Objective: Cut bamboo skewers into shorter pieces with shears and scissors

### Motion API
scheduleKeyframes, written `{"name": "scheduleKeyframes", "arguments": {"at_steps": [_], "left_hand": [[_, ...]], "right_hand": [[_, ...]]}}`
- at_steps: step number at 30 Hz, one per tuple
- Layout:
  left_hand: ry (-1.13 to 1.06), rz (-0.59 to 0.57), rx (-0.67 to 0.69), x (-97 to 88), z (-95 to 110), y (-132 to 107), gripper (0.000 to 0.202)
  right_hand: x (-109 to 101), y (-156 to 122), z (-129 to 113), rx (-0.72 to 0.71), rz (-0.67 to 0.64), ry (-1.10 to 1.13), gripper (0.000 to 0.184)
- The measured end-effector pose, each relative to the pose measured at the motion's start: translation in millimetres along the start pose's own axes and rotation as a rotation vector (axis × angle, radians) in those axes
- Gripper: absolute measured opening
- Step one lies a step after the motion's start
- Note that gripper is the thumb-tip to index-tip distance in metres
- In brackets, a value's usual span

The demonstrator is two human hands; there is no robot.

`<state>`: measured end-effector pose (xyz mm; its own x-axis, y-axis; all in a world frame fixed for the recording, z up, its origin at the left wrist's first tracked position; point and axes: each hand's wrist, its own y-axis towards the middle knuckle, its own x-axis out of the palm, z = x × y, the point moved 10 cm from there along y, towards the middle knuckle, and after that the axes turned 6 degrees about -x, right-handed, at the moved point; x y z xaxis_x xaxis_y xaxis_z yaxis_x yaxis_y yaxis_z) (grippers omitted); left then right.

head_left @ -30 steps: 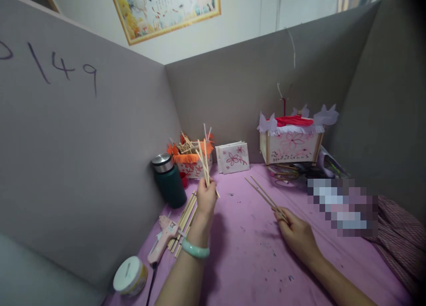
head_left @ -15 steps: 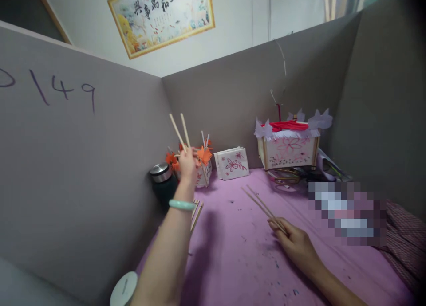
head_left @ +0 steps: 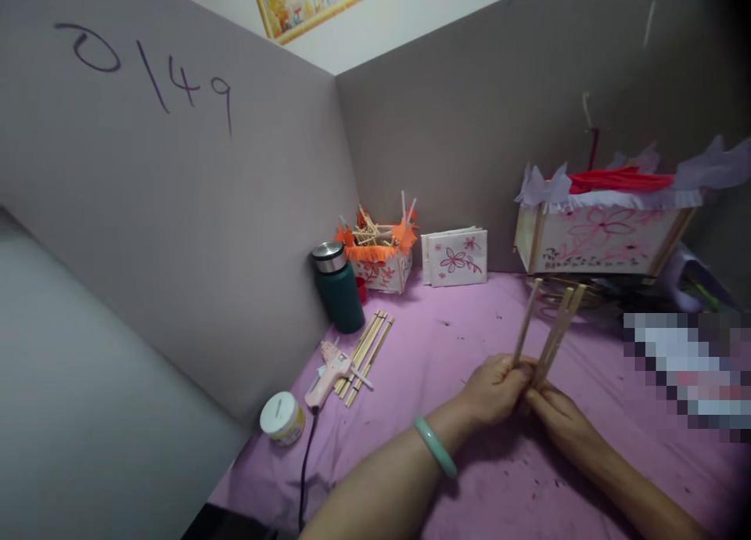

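My left hand [head_left: 498, 387], with a pale green bangle at the wrist, is closed around thin wooden sticks [head_left: 526, 325]. Right beside it, my right hand [head_left: 557, 415] grips more wooden sticks [head_left: 557, 336]. The two hands touch above the table's right middle, and the sticks point up and away from me. Their lower ends are hidden by my fingers. Several wooden sticks with dark bands [head_left: 367, 352] lie on the purple cloth [head_left: 434, 344] to the left, under the edge of a pink glue gun [head_left: 334, 372].
A green flask [head_left: 340, 293] stands by the left partition. Behind it, an orange-fringed box [head_left: 381, 270] holds sticks. Folded flower-painted panels [head_left: 458, 258] lean at the back, and a larger painted lantern box [head_left: 607, 239] stands right. A lidded tub [head_left: 282, 419] sits near left.
My left hand has come back from the orange-fringed box at the rear, bringing sticks to my right hand. The view has swung left and down, revealing the glue gun.
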<state>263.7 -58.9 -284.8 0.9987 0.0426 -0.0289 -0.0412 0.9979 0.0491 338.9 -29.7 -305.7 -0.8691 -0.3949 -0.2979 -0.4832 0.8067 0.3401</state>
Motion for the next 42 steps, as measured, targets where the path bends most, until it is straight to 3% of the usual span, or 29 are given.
{"name": "scheduleKeyframes", "arguments": {"at_steps": [3, 6, 13, 18, 22, 28, 34, 42], "left_hand": [[0.236, 0.002, 0.15, -3.6, 18.8, -6.7, 0.034], [0.324, 0.018, 0.192, -5.8, 26.0, -10.2, 0.034], [0.171, 0.15, 0.072, -15.5, 20.7, -15.7, 0.025], [0.094, 0.059, 0.153, -2.8, 31.2, -19.9, 0.024], [0.096, 0.066, 0.137, -4.8, 31.9, -20.8, 0.02], [-0.141, -0.107, 0.094, 4.2, 31.5, -19.9, 0.028], [-0.493, 0.026, 0.064, -12.1, 28.7, -10.1, 0.038], [-0.742, 0.015, -0.089, -14.3, 14.6, -7.6, 0.034]], "right_hand": [[15.6, 0.2, 3.6, 0.012, -0.128, 0.061, 0.042], [21.6, -0.2, 8.0, 0.026, -0.183, 0.044, 0.038], [26.1, -4.5, 10.8, 0.025, -0.243, -0.019, 0.041], [31.4, -7.3, 9.5, -0.087, -0.286, -0.217, 0.037], [26.2, -7.2, 1.7, -0.158, -0.258, -0.33, 0.035], [31.4, -8.0, -4.7, -0.121, -0.341, -0.29, 0.03], [36.0, -6.9, -10.7, -0.101, -0.341, -0.325, 0.027], [32.0, -6.5, -30.1, -0.12, -0.329, -0.075, 0.016]]}}
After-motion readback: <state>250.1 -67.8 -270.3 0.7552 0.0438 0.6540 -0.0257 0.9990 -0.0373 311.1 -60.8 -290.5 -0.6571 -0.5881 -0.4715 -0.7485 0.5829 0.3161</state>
